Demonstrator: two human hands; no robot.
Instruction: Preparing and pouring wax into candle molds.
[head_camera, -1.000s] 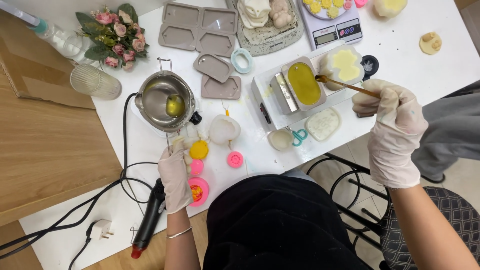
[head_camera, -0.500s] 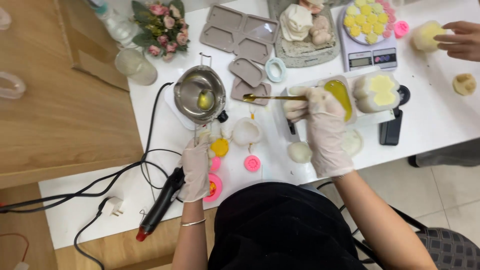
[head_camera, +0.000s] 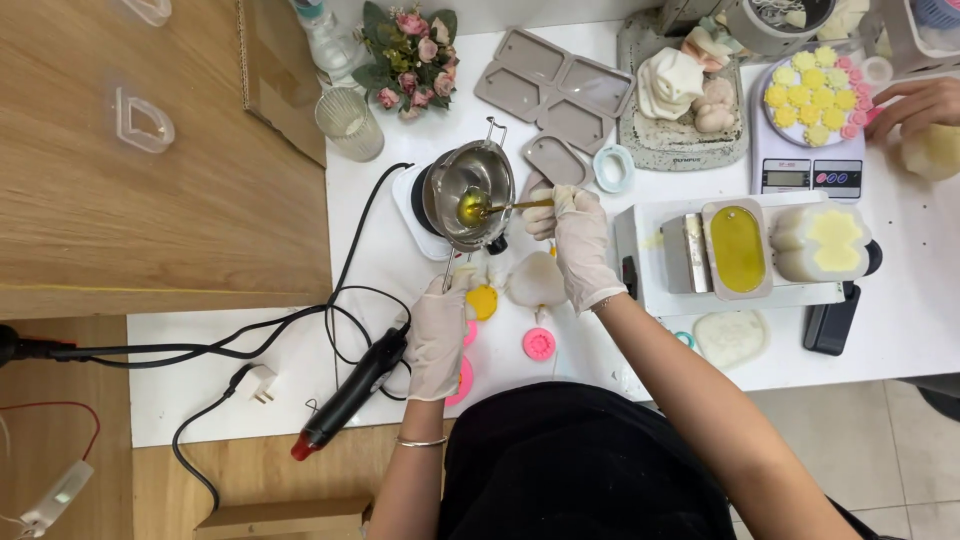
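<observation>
My right hand (head_camera: 575, 235) pinches the gold spoon (head_camera: 500, 208) — its bowl sits in the yellow liquid inside the steel melting pot (head_camera: 470, 195), left of my fingers. My left hand (head_camera: 438, 335) grips the pot's handle below it — beside small yellow and pink molds (head_camera: 483, 301).

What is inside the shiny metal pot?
Inside the metal pot sits a small pool of yellow liquid. The bowl of a gold spoon, held by the right hand, dips into it. The spoon's bowl hides part of the pool.
</observation>
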